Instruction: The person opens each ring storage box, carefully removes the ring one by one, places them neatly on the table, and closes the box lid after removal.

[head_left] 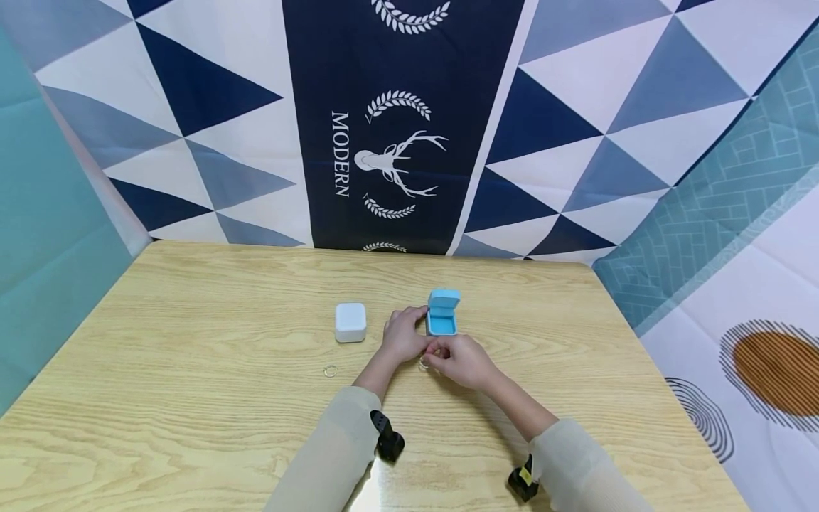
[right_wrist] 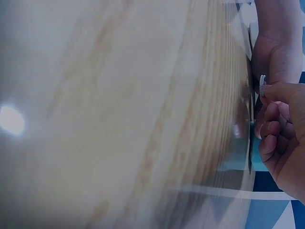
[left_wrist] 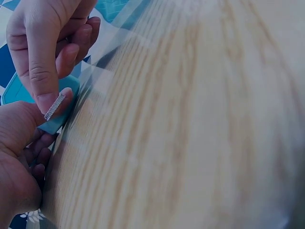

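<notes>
A small light-blue ring box (head_left: 442, 324) stands on the wooden table with its lid raised and its blue inside facing me. My left hand (head_left: 403, 336) holds it from the left, fingers along the side and thumb at the front edge. Just in front of the box, my right hand (head_left: 462, 361) pinches a ring (head_left: 424, 363) between thumb and index finger. Seen from the left wrist, the ring (left_wrist: 55, 106) shows a band of sparkling stones beside the thumb tip. The right wrist view has the ring (right_wrist: 262, 86) upright at the fingertips, the other fingers curled in.
Left of my hands sits a white rounded box (head_left: 350, 322). Another thin ring (head_left: 330, 370) lies on the wooden table (head_left: 192, 370) in front of it. A patterned cloth (head_left: 397, 128) hangs behind the table's far edge.
</notes>
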